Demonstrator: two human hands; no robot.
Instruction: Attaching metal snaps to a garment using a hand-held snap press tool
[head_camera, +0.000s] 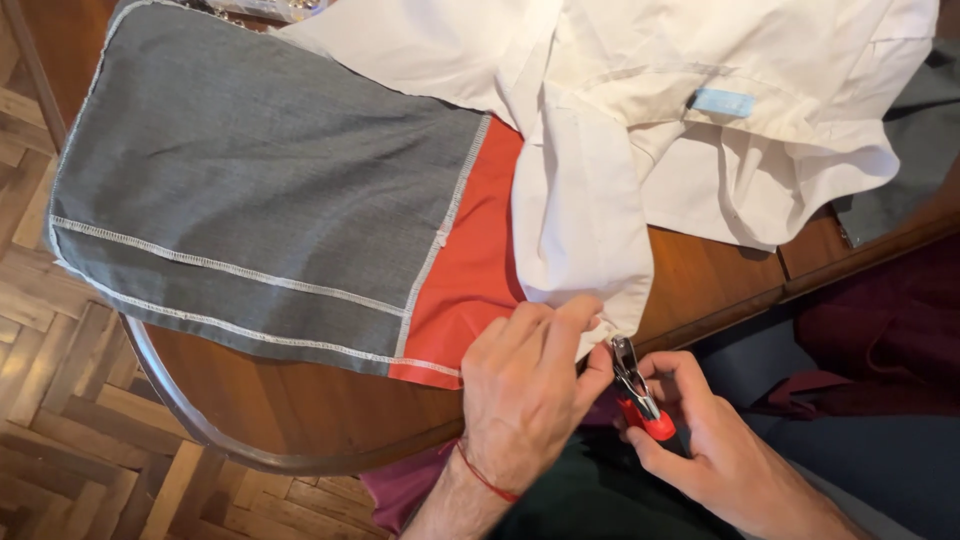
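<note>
**Two hands at the edge of a white garment**

We look down from above at our own two hands near the rim of a rounded, polished brown wooden worktop. Our left hand, a thin red cord at its wrist, pinches a folded edge of a crumpled white cotton garment, apparently holding the cloth steady and taut where it hangs over the worktop's edge. Our right hand is closed around a small snipping tool with a red handle and silver metal blades; its tip points up and meets the cloth edge just beside the left fingertips, as if the pinch presents that spot to the blades.

The garment spreads across the upper part of the worktop and carries a small pale blue label. To its left lies a flat grey woven cloth with white stitched seams, overlapping a red-orange fabric panel. Below the worktop, a wooden parquet floor shows at the left.
</note>
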